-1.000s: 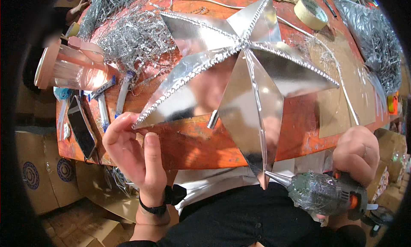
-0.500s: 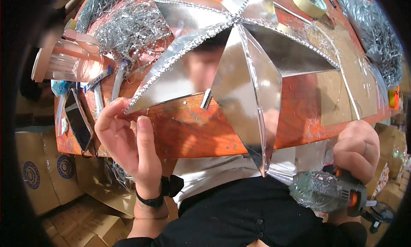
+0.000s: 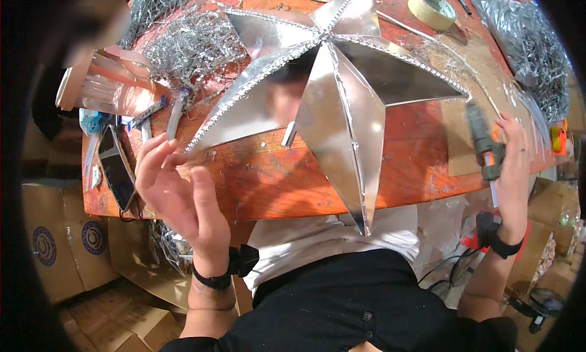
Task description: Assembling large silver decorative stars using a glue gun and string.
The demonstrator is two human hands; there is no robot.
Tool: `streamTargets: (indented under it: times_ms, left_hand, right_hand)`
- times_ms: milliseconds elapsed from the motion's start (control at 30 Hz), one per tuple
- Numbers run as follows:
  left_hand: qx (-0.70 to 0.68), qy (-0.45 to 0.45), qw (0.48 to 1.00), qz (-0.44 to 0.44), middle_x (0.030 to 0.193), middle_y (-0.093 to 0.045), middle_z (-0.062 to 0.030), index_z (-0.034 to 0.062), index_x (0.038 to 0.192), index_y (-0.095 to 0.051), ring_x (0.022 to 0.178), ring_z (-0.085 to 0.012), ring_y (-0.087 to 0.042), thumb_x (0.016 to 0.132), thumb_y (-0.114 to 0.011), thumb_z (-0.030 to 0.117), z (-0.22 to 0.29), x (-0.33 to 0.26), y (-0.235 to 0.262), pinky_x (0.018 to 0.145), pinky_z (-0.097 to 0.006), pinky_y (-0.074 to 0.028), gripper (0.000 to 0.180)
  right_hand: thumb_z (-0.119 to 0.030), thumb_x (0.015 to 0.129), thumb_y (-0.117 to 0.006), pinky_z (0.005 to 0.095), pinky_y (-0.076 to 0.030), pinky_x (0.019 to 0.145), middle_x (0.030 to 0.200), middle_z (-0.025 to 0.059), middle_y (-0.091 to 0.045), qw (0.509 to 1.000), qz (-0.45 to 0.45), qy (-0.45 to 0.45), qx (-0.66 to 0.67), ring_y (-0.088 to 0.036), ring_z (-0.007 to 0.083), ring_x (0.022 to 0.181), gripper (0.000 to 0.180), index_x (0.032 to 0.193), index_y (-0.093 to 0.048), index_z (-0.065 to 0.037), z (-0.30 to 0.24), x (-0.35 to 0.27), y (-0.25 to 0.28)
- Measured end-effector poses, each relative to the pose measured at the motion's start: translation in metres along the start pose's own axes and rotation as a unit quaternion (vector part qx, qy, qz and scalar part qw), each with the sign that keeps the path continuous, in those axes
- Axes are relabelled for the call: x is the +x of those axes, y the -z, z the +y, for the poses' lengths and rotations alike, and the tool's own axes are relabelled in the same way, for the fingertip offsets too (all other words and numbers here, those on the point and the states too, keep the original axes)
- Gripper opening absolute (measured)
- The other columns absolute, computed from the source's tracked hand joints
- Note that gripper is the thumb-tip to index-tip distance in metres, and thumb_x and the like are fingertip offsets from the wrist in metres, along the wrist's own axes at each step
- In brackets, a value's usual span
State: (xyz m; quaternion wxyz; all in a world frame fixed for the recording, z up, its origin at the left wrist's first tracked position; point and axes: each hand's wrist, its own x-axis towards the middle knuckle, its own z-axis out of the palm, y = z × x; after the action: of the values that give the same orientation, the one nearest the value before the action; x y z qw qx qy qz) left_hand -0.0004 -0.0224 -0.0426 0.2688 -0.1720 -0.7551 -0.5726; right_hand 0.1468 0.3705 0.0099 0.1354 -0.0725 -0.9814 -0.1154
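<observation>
A mirrored silver star (image 3: 342, 129) with silver trim along some ridges lies on the reddish wooden table (image 3: 268, 187), its lower point over the near edge. My left hand (image 3: 183, 187) is open at the star's left point, fingers curved and apart; whether a fingertip touches it I cannot tell. On the right, my right hand (image 3: 513, 159) is closed around a dark green hot glue gun (image 3: 485, 138); its grip is hidden by the fingers. The gun's nozzle end is close by the star's right point. A glue stick (image 3: 494, 194) pokes from its back.
Silver tinsel (image 3: 195, 50) heaps at the far left, near a pink-rimmed clear cup (image 3: 110, 86) and a phone (image 3: 117, 172). Masking tape (image 3: 432, 9) sits at the far right, by bagged tinsel (image 3: 519, 43). A white cord (image 3: 445, 43) crosses the cardboard (image 3: 455, 138).
My right hand has carried the glue gun from the star's lower point up and away to its right point, turning the nozzle away from me. The left hand's fingers have loosened slightly.
</observation>
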Motion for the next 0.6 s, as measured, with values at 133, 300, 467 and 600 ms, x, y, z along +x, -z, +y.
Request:
streamTargets:
  times_ms: [133, 300, 467, 600]
  left_hand:
    - [0.067, -0.142, 0.987, -0.016, 0.121, -0.048, -0.016, -0.0004, 0.122, -0.049, 0.106, -0.0224, -0.049, 0.089, -0.062, 0.021, 0.013, 0.01, 0.015, 0.094, -0.036, -0.039, 0.041]
    - [0.247, -0.271, 0.907, -0.206, 0.127, -0.051, -0.0171, -0.004, 0.126, -0.054, 0.117, -0.0268, -0.05, 0.089, -0.065, 0.039, 0.06, 0.056, 0.017, 0.101, -0.042, -0.039, 0.058]
    - [0.238, -0.27, 0.86, -0.361, 0.144, -0.043, -0.0171, 0.0015, 0.142, -0.041, 0.132, -0.0348, -0.041, 0.072, -0.077, 0.035, 0.077, 0.103, -0.01, 0.108, -0.043, -0.033, 0.085]
    - [0.223, -0.269, 0.828, -0.439, 0.147, -0.038, -0.02, 0.0035, 0.148, -0.029, 0.136, -0.0373, -0.035, 0.065, -0.079, 0.031, 0.058, 0.122, -0.035, 0.112, -0.044, -0.028, 0.101]
  right_hand:
    - [0.004, 0.072, -0.061, 0.0475, -0.028, 0.11, 0.144, 0.0173, -0.035, 1.0, -0.018, 0.008, 0.003, -0.034, 0.0379, 0.131, 0.063, 0.132, -0.045, -0.007, -0.026, 0.002, 0.026]
    - [0.009, 0.064, -0.062, 0.0474, -0.027, 0.11, 0.146, 0.0144, -0.038, 0.996, -0.041, 0.068, -0.034, -0.037, 0.0334, 0.132, 0.068, 0.127, -0.047, -0.014, -0.049, 0.005, 0.06]
    - [0.008, 0.068, -0.064, 0.0461, -0.037, 0.103, 0.139, 0.0187, -0.041, 0.968, 0.076, 0.209, 0.117, -0.042, 0.033, 0.127, 0.06, 0.122, -0.048, -0.014, -0.079, 0.015, 0.07]
    - [0.001, 0.071, -0.07, 0.0376, -0.042, 0.085, 0.13, 0.007, -0.038, 0.871, 0.334, 0.346, 0.101, -0.045, 0.0241, 0.111, 0.06, 0.119, -0.053, -0.031, -0.122, 0.038, 0.027]
